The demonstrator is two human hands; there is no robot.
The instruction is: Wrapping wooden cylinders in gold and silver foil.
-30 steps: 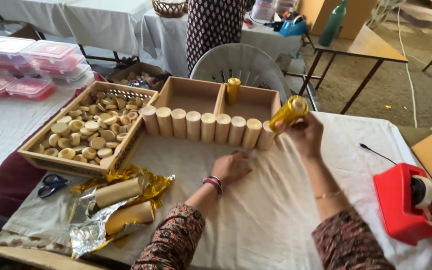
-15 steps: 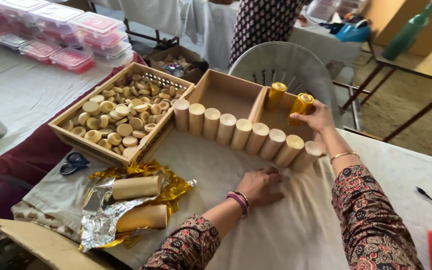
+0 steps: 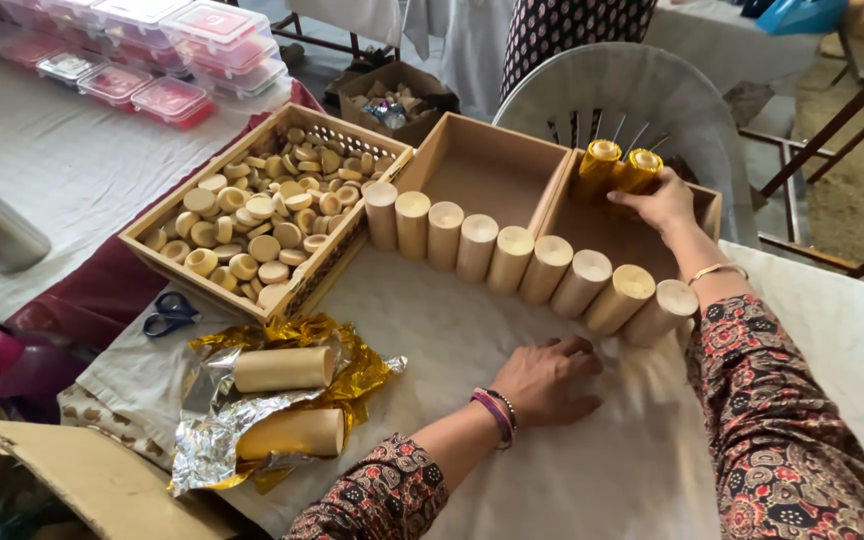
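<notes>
Table (image 3: 512, 330) white-clothed (chair behind); right hand (image 3: 664, 204) fingers clamp gold tube (image 3: 638, 172), left hand (image 3: 550, 380) flat.

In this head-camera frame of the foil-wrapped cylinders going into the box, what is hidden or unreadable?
- Right hand: its fingertips lie behind the gold-wrapped cylinders, so the grip is unclear.
- Small cardboard box: its contents are too small to identify.
- Person standing behind the white chair: cut off by the top edge.
- Left hand: its palm faces the cloth.
</notes>
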